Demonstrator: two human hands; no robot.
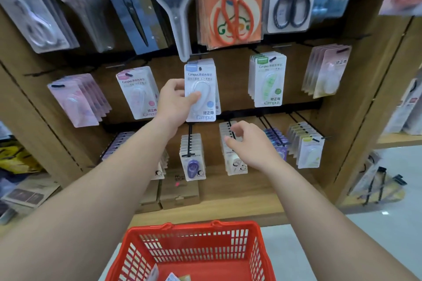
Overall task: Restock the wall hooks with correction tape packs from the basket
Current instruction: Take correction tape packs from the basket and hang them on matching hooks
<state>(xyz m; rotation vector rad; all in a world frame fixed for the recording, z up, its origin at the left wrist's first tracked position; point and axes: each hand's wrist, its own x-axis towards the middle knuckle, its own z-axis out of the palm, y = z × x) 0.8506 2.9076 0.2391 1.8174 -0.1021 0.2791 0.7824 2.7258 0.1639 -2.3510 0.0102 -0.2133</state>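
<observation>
We find the left grip clasping a blue pack against the middle hook on the far wall, thumb across its blister. The right grip hangs released, lower and to the right, holding nothing. We judge the hanging step in hand; next, the pack's slot must seat fully on the hook, then a reach to the near basket. Whether the slot is already threaded is unclear; the basket's contents are cut off.
</observation>
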